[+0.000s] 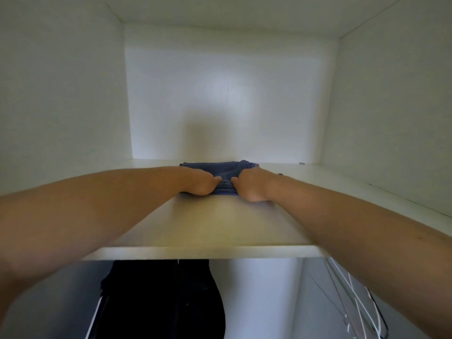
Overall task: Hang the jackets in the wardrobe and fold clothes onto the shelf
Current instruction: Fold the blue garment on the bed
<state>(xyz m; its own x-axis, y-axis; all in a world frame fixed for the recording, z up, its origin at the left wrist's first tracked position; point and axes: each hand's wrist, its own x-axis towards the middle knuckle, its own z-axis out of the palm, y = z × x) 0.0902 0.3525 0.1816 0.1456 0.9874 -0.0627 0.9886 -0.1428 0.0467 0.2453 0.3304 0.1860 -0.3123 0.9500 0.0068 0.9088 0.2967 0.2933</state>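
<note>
A folded dark blue garment (223, 171) lies on the white wardrobe shelf (208, 226), toward the back of the compartment. Both my arms reach in over the shelf. My left hand (199, 183) grips the garment's near left edge, fingers curled into the cloth. My right hand (250, 185) grips the near right edge the same way, thumbs almost meeting at the middle. Most of the garment's near side is hidden behind my hands. Below the shelf hangs a black jacket (161, 299) with a white stripe.
White side walls and a back panel (227, 94) close in the shelf compartment, with bare shelf on both sides of the garment. Under the shelf at the right hang several clear and wire hangers (362, 304).
</note>
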